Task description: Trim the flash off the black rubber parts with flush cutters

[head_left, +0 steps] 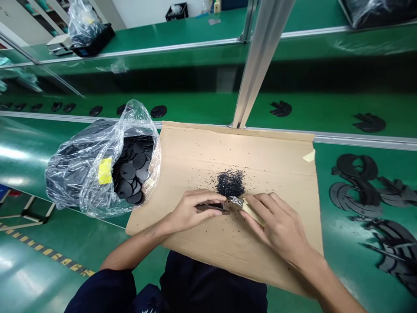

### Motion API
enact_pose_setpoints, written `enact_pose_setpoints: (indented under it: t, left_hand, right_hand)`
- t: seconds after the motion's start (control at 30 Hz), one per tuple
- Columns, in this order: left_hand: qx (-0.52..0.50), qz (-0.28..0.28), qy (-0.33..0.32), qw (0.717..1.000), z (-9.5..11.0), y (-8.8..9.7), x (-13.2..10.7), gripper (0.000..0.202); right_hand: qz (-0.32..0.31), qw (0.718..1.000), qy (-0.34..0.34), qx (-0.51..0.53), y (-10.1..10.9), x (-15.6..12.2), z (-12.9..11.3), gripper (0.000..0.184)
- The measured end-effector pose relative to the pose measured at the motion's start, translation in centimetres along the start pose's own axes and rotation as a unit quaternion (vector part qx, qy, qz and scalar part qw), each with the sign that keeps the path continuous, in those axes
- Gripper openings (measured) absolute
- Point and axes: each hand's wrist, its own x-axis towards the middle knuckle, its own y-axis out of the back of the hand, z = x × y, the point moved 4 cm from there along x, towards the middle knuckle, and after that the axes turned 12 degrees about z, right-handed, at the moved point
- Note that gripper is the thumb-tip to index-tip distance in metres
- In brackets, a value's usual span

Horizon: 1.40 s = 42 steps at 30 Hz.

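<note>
My left hand [189,211] is closed on a flat black disc [211,207], held edge-on just above a sheet of cardboard [267,156]. My right hand [276,224] grips small cutters with cream handles [249,209]; their metal jaws meet the disc's right edge. A small heap of black trimmings [230,182] lies on the cardboard just beyond the jaws, with stray specks around it.
A clear plastic bag of black discs [107,165] lies open at the left. Trimmed black parts [365,191] are piled on the green bench at the right. A metal post [257,65] rises behind the cardboard. More black parts [282,108] sit on the conveyor beyond.
</note>
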Motion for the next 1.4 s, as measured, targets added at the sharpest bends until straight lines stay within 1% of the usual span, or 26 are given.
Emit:
enact_pose_setpoints:
  t: [0.07,0.1,0.13,0.2,0.23,0.3,0.4,0.47,0.5,0.53,0.6,0.63,0.67,0.7,0.73,0.77,0.83,0.87,0.93,1.0,1.07,1.2,1.4]
  left_hand:
    - [0.046,-0.031,-0.039,0.998,-0.1,-0.3,0.3,0.028]
    - [0.072,-0.035,-0.059,0.995,-0.2,-0.4,0.4,0.027]
    - [0.097,-0.031,-0.076,0.992,-0.4,-0.4,0.4,0.026]
    - [0.13,-0.007,-0.093,0.987,-0.8,-0.2,0.6,0.024]
    - [0.134,0.008,-0.091,0.987,-0.9,0.0,0.6,0.022]
    - [0.117,0.035,-0.061,0.991,-1.2,0.3,0.5,0.019]
    - [0.042,0.059,0.006,0.997,-1.3,0.0,0.2,0.017]
    - [-0.017,0.063,0.021,0.998,-1.0,-0.4,0.0,0.018]
    - [-0.034,0.059,0.012,0.998,-0.8,-0.7,0.0,0.017]
    - [-0.036,0.051,-0.007,0.998,-0.6,-0.8,-0.1,0.016]
    - [0.006,0.025,-0.064,0.998,-0.2,-1.0,-0.1,0.017]
    - [0.039,0.005,-0.094,0.995,-0.1,-1.0,-0.2,0.022]
    - [0.071,-0.015,-0.119,0.99,0.0,-1.0,-0.3,0.028]
    - [0.096,-0.033,-0.136,0.986,0.0,-0.9,-0.3,0.033]
    - [0.109,-0.046,-0.144,0.982,0.0,-0.9,-0.4,0.036]
    - [0.109,-0.052,-0.146,0.982,0.0,-0.8,-0.5,0.037]
    - [0.08,-0.045,-0.136,0.986,0.0,-0.5,-0.6,0.036]
    - [0.059,-0.037,-0.128,0.989,0.0,-0.3,-0.6,0.034]
    - [0.023,-0.024,-0.109,0.994,0.0,-0.1,-0.7,0.031]
    - [0.001,-0.018,-0.09,0.996,0.0,0.0,-0.8,0.03]
    - [-0.013,-0.012,-0.079,0.997,0.1,0.1,-0.9,0.03]
    - [-0.032,0.0,-0.077,0.997,0.2,0.2,-1.0,0.03]
    - [-0.042,0.003,-0.079,0.996,0.5,0.1,-1.0,0.029]
  right_hand:
    - [-0.006,0.999,0.015,-0.033,0.0,0.1,-0.1,0.02]
    - [-0.009,0.999,0.018,-0.041,0.1,0.1,-0.1,0.02]
    - [-0.012,0.999,0.015,-0.045,0.2,0.0,0.0,0.021]
    - [-0.012,0.999,-0.013,-0.03,0.3,-0.4,0.4,0.021]
    - [-0.01,0.999,-0.038,-0.01,0.4,-0.7,0.7,0.022]
    - [-0.002,0.993,-0.105,0.052,0.2,-1.2,1.2,0.023]
    - [0.011,0.968,-0.197,0.154,-0.6,-1.5,1.2,0.027]
    - [0.027,0.955,-0.216,0.199,-1.1,-1.3,0.6,0.023]
    - [0.039,0.955,-0.205,0.21,-1.2,-1.1,0.2,0.019]
    - [0.053,0.96,-0.177,0.209,-1.1,-0.9,-0.4,0.016]
    - [0.078,0.979,-0.087,0.165,-0.6,-0.4,-1.7,0.016]
    - [0.082,0.987,-0.038,0.133,-0.2,-0.2,-2.4,0.018]
    - [0.079,0.991,0.003,0.107,0.1,-0.1,-2.9,0.02]
    - [0.071,0.992,0.029,0.096,0.4,-0.1,-3.3,0.023]
    - [0.06,0.992,0.039,0.106,0.7,0.0,-3.5,0.025]
    - [0.052,0.989,0.035,0.133,1.0,0.0,-3.4,0.026]
    - [0.052,0.981,-0.001,0.189,1.6,0.0,-2.6,0.029]
    - [0.058,0.979,-0.023,0.196,1.9,0.0,-2.0,0.03]
    - [0.055,0.984,-0.044,0.164,2.0,-0.2,-0.7,0.03]
    - [0.036,0.992,-0.03,0.117,1.8,-0.4,0.1,0.028]
    - [0.016,0.995,-0.005,0.096,1.4,-0.5,0.3,0.028]
    - [0.003,0.996,0.014,0.083,1.0,-0.3,0.0,0.026]
    - [-0.006,0.997,0.029,0.078,1.0,0.0,-0.4,0.027]
